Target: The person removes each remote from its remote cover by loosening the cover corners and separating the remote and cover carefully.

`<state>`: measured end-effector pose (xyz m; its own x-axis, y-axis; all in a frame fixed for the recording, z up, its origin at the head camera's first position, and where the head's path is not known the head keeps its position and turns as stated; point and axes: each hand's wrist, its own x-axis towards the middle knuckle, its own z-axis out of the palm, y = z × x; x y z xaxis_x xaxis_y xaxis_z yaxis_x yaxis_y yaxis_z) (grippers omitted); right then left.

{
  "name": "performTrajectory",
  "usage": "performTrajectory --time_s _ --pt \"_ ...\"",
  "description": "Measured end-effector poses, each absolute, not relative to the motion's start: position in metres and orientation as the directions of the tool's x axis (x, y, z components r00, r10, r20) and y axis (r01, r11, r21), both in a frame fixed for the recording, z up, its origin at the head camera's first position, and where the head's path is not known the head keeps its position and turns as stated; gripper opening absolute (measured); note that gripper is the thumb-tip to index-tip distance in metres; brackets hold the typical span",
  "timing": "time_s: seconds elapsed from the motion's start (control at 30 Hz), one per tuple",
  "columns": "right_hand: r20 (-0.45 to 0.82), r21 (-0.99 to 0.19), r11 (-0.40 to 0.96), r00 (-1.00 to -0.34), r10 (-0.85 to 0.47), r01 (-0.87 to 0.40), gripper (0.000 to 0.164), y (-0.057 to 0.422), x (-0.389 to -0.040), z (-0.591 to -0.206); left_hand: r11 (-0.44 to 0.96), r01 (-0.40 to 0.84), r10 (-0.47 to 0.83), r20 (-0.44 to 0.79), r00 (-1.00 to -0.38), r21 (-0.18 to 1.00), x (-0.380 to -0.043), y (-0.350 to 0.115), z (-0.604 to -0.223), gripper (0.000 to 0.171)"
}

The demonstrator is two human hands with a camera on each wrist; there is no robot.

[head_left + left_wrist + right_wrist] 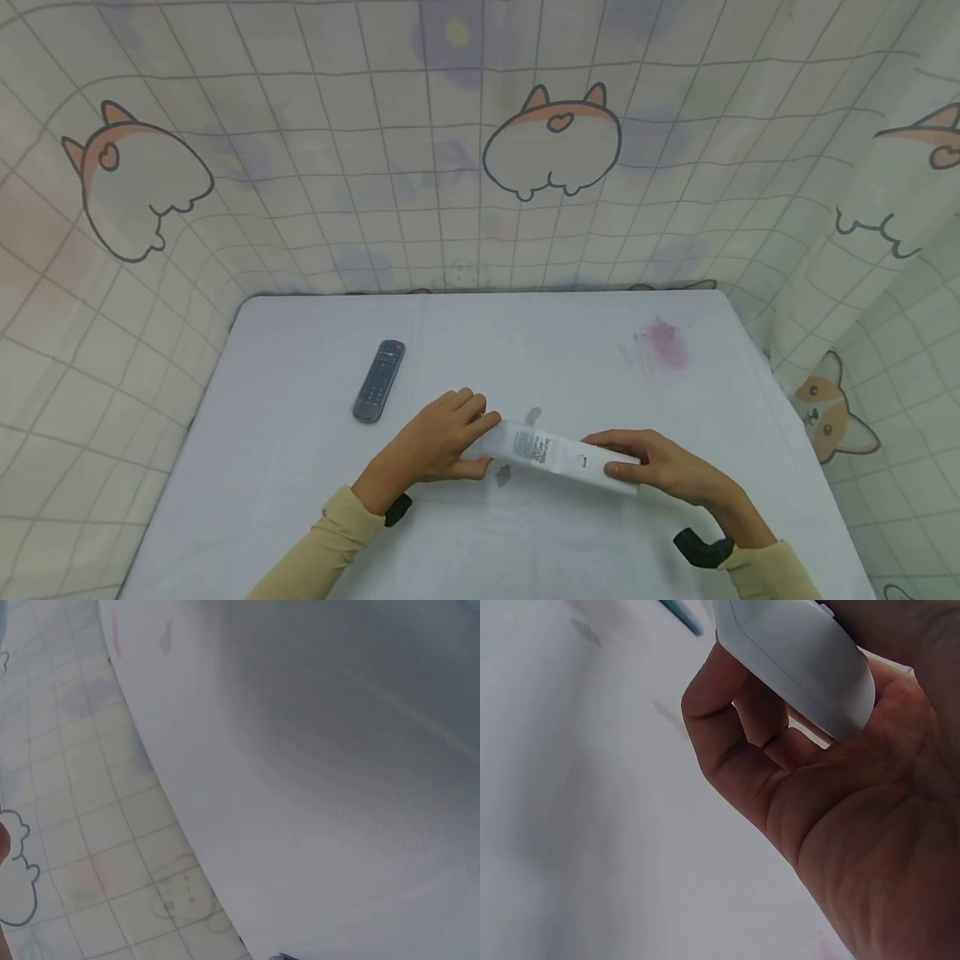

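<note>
A long white remote control (570,461) is held between both hands over the table, its labelled back facing up. At its left end, my left hand (442,437) grips it between thumb and fingers. My right hand (660,467) holds the other end, thumb on the near side and fingers on the far side. In the right wrist view, the rounded white end of the remote control (802,667) lies in the curled fingers of the right hand (840,802). The left wrist view shows mostly tabletop, with the held remote out of sight.
A dark remote control (379,381) lies on the white-covered table (480,350), left of the hands. Toward the back right is a pink stain (665,343). Grey patches mark the cloth near the held remote. A checked curtain (337,167) with cartoon animals surrounds the table.
</note>
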<state>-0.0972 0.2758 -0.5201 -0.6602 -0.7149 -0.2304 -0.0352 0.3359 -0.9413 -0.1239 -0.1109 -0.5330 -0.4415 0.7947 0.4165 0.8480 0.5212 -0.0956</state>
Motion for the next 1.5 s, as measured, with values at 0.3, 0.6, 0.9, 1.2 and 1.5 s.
performTrajectory --time_s 0.3,0.6,0.9,1.2,1.5 --pt "-0.251 -0.936 0.352 -0.659 -0.709 -0.022 0.043 0.276 -0.096 -0.518 0.518 0.85 0.786 0.446 -0.429 -0.094 -0.124 -0.113 -0.534 0.045" --pt "-0.239 -0.94 0.339 -0.655 -0.717 -0.028 0.043 0.277 -0.096 -0.518 0.536 0.839 0.775 0.451 -0.442 -0.099 -0.124 -0.115 -0.53 0.043" --pt "-0.233 -0.945 0.327 -0.651 -0.723 -0.026 0.044 0.279 -0.094 -0.517 0.548 0.827 0.773 0.456 -0.441 -0.128 -0.124 -0.117 -0.531 0.043" --pt "-0.212 -0.953 0.303 -0.651 -0.729 -0.029 0.044 0.283 -0.093 -0.519 0.555 0.824 0.767 0.453 -0.453 -0.115 -0.125 -0.119 -0.533 0.04" --pt "-0.161 -0.967 0.253 -0.707 -0.689 -0.026 0.044 0.28 -0.087 -0.53 0.585 0.811 0.732 0.428 -0.53 0.003 -0.123 -0.116 -0.533 0.047"
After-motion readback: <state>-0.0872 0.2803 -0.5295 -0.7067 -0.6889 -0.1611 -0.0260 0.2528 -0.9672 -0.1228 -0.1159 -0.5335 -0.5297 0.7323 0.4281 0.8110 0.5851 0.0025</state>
